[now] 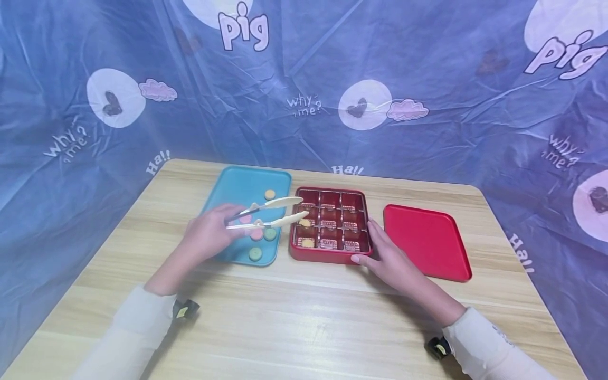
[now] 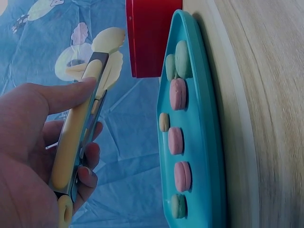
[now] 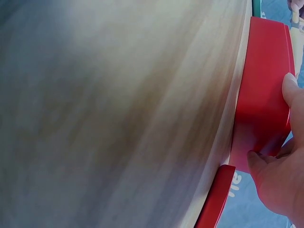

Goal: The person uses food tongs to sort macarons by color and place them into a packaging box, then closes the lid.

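Cream-tipped tongs (image 1: pixel 287 220), red box (image 1: pixel 328 256) (lid (image 1: pixel 424 241) likewise)

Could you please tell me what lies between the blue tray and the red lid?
The red compartment box, as the head view shows: the right hand holds its near right corner, and tongs reach over its left side.

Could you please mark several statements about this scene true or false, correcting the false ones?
1. The left hand holds the tongs. True.
2. In the head view, the blue tray lies right of the red box. False: it lies left of it.
3. Pink macarons lie on the blue tray. True.
4. The red lid covers the red box. False: it lies on the table.
5. The right hand touches the red box. True.
6. Every section of the red box holds a macaron. False: the front right compartment holds none.
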`<state>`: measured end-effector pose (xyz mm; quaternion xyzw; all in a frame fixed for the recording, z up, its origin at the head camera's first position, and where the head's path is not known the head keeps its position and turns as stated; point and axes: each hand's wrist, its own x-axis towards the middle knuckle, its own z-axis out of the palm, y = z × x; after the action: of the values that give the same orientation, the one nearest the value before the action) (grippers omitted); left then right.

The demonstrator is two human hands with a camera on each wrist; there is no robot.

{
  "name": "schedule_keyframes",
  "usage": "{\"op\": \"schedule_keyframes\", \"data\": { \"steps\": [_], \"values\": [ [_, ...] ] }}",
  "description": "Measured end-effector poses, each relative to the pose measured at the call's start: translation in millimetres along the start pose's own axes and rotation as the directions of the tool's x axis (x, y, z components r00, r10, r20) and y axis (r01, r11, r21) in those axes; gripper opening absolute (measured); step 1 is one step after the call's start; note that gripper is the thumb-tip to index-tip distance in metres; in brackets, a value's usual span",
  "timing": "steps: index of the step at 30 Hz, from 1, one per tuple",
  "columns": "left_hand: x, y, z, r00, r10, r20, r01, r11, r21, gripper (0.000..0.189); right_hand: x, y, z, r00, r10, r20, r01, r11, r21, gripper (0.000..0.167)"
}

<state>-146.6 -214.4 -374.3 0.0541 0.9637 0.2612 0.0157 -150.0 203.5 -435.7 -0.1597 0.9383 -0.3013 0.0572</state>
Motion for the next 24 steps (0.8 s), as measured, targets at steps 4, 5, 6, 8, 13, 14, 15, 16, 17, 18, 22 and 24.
{"op": "schedule_keyframes", "data": {
  "steps": [4, 5, 6, 8, 13, 14, 15, 16, 17, 18, 22, 24],
  "values": [
    [1.5, -4.8, -2.9, 1.0, -0.02, -0.003, 0.02, 1.0, 0.0, 0.067, -0.3, -0.4, -0.1, 1.0, 0.002, 0.002, -0.002, 1.0, 0.0, 0.111],
    [2.2, -6.4, -3.7, 1.0, -0.025, -0.001, 0.025, 1.0, 0.0, 0.068, -0.3, -0.5, -0.1, 1.0, 0.003, 0.003, -0.003, 1.0, 0.0, 0.111],
    [3.1, -8.2, -4.4, 1.0, -0.03, -0.003, 0.03, 1.0, 0.0, 0.069, -0.3, -0.6, -0.2, 1.0, 0.003, 0.004, -0.003, 1.0, 0.001, 0.111],
    [4.9, -12.3, -5.8, 0.999, -0.038, 0.0, 0.038, 0.999, -0.001, 0.071, -0.4, -0.9, -0.2, 1.0, 0.004, 0.005, -0.004, 1.0, 0.002, 0.11],
    [10.0, -23.5, -7.1, 0.998, -0.057, -0.001, 0.057, 0.998, -0.012, 0.073, -0.5, -0.4, -0.1, 1.0, 0.002, 0.005, -0.002, 1.0, 0.008, 0.111],
    [10.9, -25.8, -7.1, 0.998, -0.062, -0.005, 0.061, 0.998, -0.013, 0.073, -0.5, -0.2, -0.1, 1.0, 0.002, 0.004, -0.002, 1.0, 0.009, 0.111],
    [11.8, -28.0, -7.1, 0.998, -0.065, -0.009, 0.065, 0.998, -0.014, 0.073, -0.5, -0.1, -0.1, 1.0, 0.001, 0.004, -0.001, 1.0, 0.01, 0.11],
    [12.5, -30.1, -7.2, 0.997, -0.071, -0.012, 0.071, 0.997, -0.017, 0.073, -0.5, -0.1, -0.1, 1.0, 0.0, 0.004, 0.0, 1.0, 0.011, 0.11],
    [13.2, -32.1, -7.3, 0.997, -0.076, -0.018, 0.075, 0.997, -0.02, 0.072, -0.7, -0.2, 0.0, 1.0, 0.0, 0.005, 0.0, 1.0, 0.013, 0.11],
    [13.9, -34.2, -7.4, 0.997, -0.079, -0.022, 0.078, 0.997, -0.024, 0.071, -0.7, -0.1, 0.0, 1.0, 0.001, 0.004, -0.001, 1.0, 0.014, 0.11],
    [16.4, -41.8, -7.6, 0.995, -0.092, -0.031, 0.091, 0.995, -0.035, 0.071, -0.6, 0.1, -0.2, 1.0, 0.002, 0.006, -0.002, 1.0, 0.01, 0.11],
    [17.6, -45.4, -7.5, 0.995, -0.094, -0.032, 0.093, 0.995, -0.031, 0.072, -0.6, 0.0, -0.3, 1.0, 0.002, 0.006, -0.002, 1.0, 0.008, 0.11]
  ]
}}
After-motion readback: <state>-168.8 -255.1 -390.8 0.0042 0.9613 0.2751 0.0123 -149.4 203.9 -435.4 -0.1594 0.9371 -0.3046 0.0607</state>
